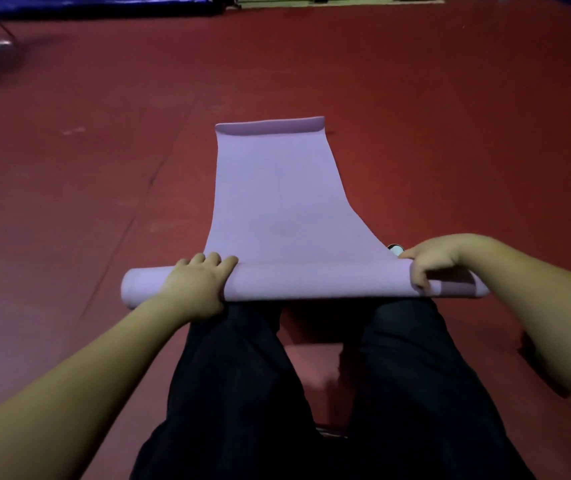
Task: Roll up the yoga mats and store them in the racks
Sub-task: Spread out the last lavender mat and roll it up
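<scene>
Both hands, bare forearms extended forward and down.
Left hand (196, 285): palm down, fingers curled over the roll. Right hand (431, 263): fingers hooked around its end, wrist bent; legs in dark trousers below.

A lilac yoga mat (270, 188) lies on the red floor (415, 133), its near end wound into a tight roll lying crosswise, its far edge curling slightly upward.
</scene>
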Demonstrator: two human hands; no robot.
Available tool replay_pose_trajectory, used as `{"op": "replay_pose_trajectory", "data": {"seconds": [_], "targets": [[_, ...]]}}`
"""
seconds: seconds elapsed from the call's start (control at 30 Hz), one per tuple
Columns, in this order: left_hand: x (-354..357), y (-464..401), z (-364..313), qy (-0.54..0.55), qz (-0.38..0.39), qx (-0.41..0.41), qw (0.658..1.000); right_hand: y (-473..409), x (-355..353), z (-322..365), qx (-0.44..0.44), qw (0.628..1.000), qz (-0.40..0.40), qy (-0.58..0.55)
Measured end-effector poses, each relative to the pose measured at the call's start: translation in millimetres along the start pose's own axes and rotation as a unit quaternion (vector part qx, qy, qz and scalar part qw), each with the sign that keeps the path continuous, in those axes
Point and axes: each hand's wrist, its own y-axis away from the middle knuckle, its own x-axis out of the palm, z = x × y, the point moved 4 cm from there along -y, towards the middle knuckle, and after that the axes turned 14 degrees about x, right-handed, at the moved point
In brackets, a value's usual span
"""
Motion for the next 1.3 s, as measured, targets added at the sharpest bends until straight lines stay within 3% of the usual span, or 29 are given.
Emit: {"op": "replay_pose_trajectory", "data": {"seconds": [0.1,0.23,0.33,0.47,0.57,0.73,0.87,0.93,1.03,1.17,1.3], "targets": [[-18,4,6,0.045,0.018,0.017,0.999,5,-1,-4,0.005,0.999,0.046,-0.002],[-30,11,13,0.184,0.114,0.035,0.976,10,3,-12,0.039,0.988,0.148,-0.033],[-18,10,9,0.285,0.163,0.016,0.944,10,10,-11,0.032,0.989,0.141,-0.030],[-5,-6,19,0.361,0.202,-0.031,0.910,16,11,-7,-0.066,0.995,0.013,-0.077],[-3,-18,25,0.325,0.232,-0.024,0.917,26,17,-4,-0.114,0.981,-0.151,-0.035],[-2,-24,26,0.406,0.236,-0.044,0.882,18,52,-8,-0.068,0.965,-0.254,-0.007],[-8,-24,24,0.458,0.217,-0.045,0.861,18,66,11,-0.021,0.895,-0.445,-0.004],[-8,-23,26,0.475,0.189,-0.057,0.857,15,65,17,-0.003,0.883,-0.469,-0.021],[-7,-21,29,0.439,0.093,-0.058,0.892,6,53,16,0.017,0.893,-0.446,-0.051],[-3,-4,15,0.264,-0.078,-0.024,0.961,-5,41,16,0.038,0.912,-0.407,-0.036],[9,11,-6,0.076,-0.087,0.047,0.992,-6,27,18,0.044,0.936,-0.349,-0.006]]}}
